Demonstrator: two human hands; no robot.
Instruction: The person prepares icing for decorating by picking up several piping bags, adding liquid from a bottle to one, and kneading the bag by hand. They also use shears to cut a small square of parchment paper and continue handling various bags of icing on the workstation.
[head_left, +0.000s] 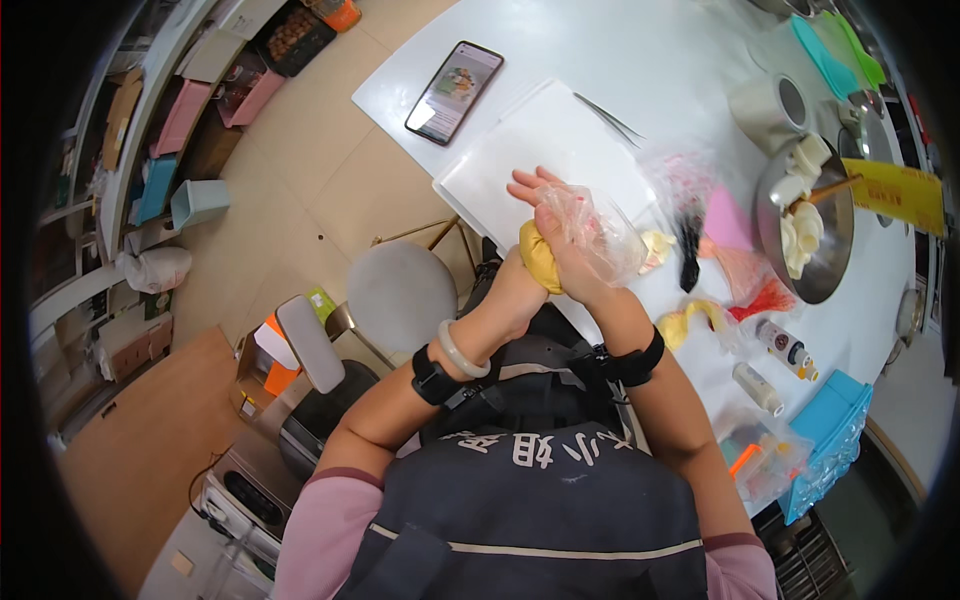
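Observation:
A lump of yellow dough (541, 259) is pressed between my two hands at the near edge of a white board (559, 139). My left hand (510, 289), with a bangle and a black band at the wrist, closes round the lump from below; its fingers are mostly hidden. Against the lump's other side lies my right hand (570, 247), its fingers partly spread. A crumpled clear plastic bag (600, 232) hangs about the right hand; whether it is held or only touching I cannot tell. Pale dough in plastic (657, 249) rests just right of the bag.
A smartphone (454, 91) lies beyond the board, tweezers (609, 118) on it. Rightward are a steel bowl (840, 255) with white pieces, yellow dough (686, 319), wrapped coloured dough (772, 298), small bottles (784, 349) and a blue box (829, 420). A grey stool (401, 295) stands left.

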